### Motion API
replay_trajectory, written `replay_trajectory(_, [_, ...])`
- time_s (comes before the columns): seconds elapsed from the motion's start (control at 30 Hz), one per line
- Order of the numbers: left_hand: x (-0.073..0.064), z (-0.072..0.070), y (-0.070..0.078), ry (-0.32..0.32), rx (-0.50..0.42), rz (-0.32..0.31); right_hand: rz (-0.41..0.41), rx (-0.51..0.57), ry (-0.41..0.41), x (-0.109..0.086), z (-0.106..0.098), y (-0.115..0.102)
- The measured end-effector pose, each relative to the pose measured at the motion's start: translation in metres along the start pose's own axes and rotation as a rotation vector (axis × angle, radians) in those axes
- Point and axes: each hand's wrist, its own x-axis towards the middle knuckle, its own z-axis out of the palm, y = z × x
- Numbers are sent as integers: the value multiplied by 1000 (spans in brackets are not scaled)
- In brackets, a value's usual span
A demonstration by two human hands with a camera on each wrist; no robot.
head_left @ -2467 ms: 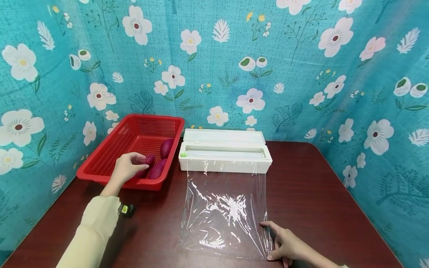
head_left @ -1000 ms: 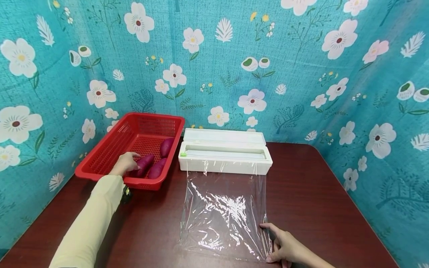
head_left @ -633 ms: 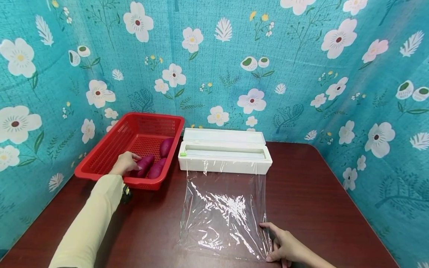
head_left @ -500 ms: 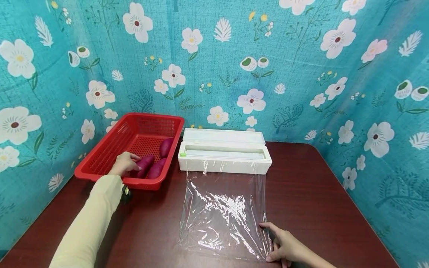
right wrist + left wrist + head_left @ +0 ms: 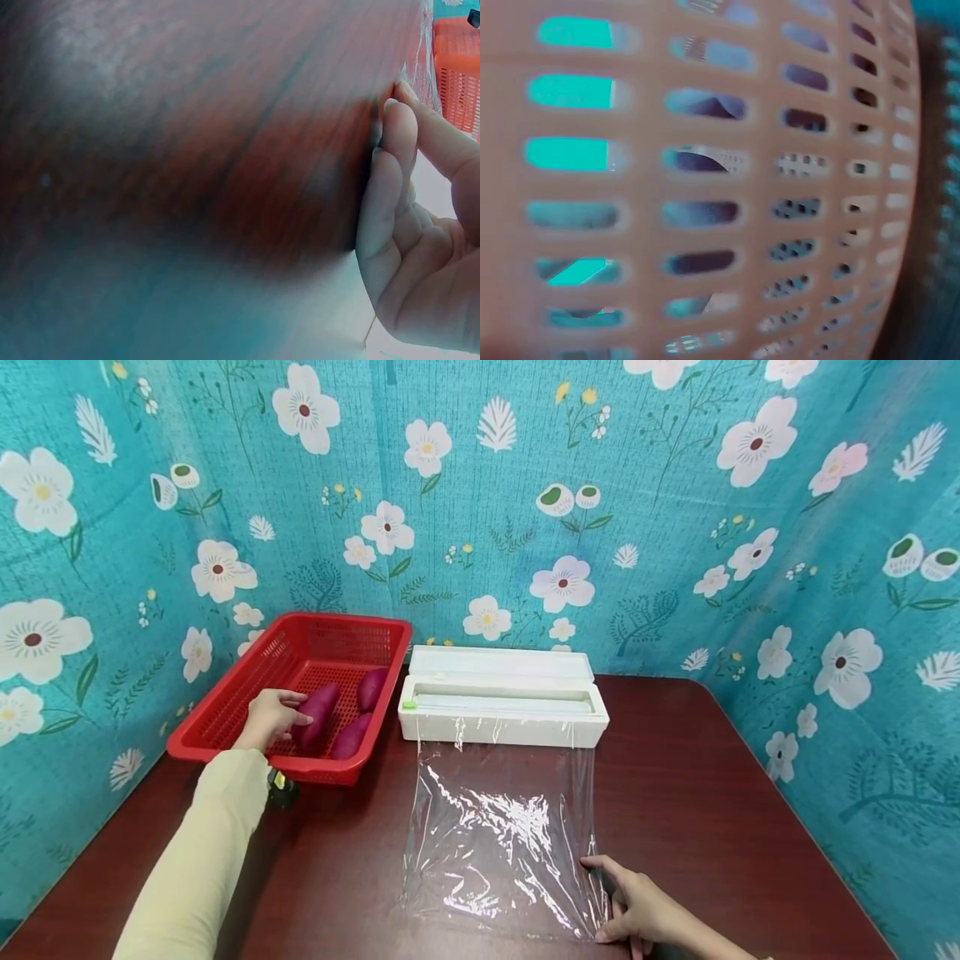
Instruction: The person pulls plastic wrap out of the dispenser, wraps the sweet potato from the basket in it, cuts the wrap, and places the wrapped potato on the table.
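Note:
My left hand reaches into the red plastic basket and grips a purple sweet potato between thumb and fingers. Two more purple sweet potatoes lie beside it along the basket's right side. In the left wrist view the slotted basket wall hides the hand. A sheet of cling film stretches from a white dispenser box toward the near edge of the table. At the sheet's near right corner my right hand pinches the film; the right wrist view shows its curled fingers at the table edge.
The dispenser's lid stands raised at the back, and a green slider sits at its left end. A flowered teal cloth hangs behind and on both sides of the dark red table.
The left hand lowered onto the middle sweet potato and took hold of it; the sweet potato has since risen and tilted more upright. The right hand has stayed at the film's corner.

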Motion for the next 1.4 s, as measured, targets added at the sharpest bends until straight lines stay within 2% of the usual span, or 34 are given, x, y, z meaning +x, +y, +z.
replay_trajectory(0.13, [-2, -1, 10, 19, -13, 9, -2, -7, 2, 0, -1, 1])
replay_trajectory(0.37, [-6, -5, 24, 115, 59, 136, -7, 18, -1, 0, -1, 0])
replay_trajectory(0.67, [-11, -4, 44, 183, 15, 249, -9, 11, 0, 0, -1, 1])
replay_trajectory(1.1, [-31, 11, 77, 163, 5, 410, -11, 27, -3, -1, -1, 1])
replay_trajectory(1.27, [-39, 23, 91, 136, 36, 460, -8, 15, 3, -1, -1, 2])
replay_trajectory(1.4, [-47, 37, 102, 85, 53, 520, -4, 9, 5, -1, -1, 2])
